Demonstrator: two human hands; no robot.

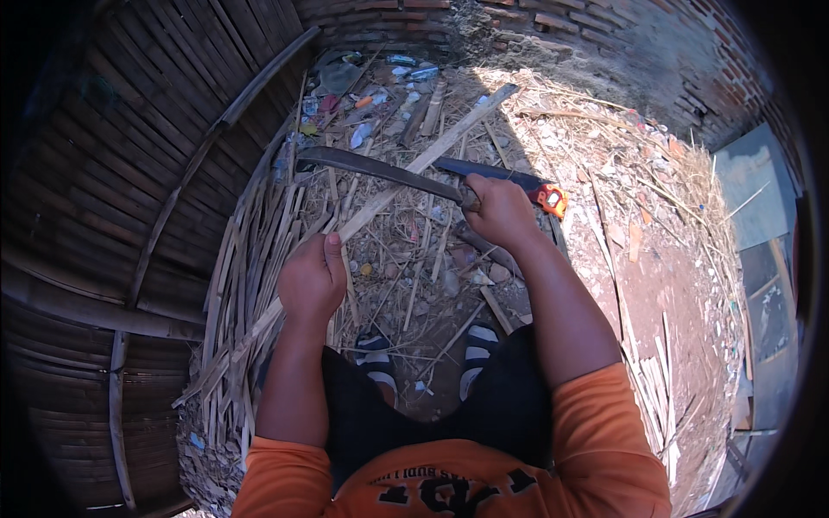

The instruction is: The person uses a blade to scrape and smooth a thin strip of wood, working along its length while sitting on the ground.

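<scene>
My left hand is closed around a long, pale bamboo strip, which slants from the lower left up to the far middle. In my right hand is the handle of a machete. Its dark curved blade points left and crosses the strip beyond my left hand; whether the two touch I cannot tell. On the ground behind the machete lies a handsaw with an orange and black handle, its dark blade partly hidden by the strip and my right hand.
Many split bamboo strips lie piled at the left, along a woven bamboo wall. Litter and straw cover the far ground, below a brick wall. Grey panels stand at the right. My sandalled feet are below my hands.
</scene>
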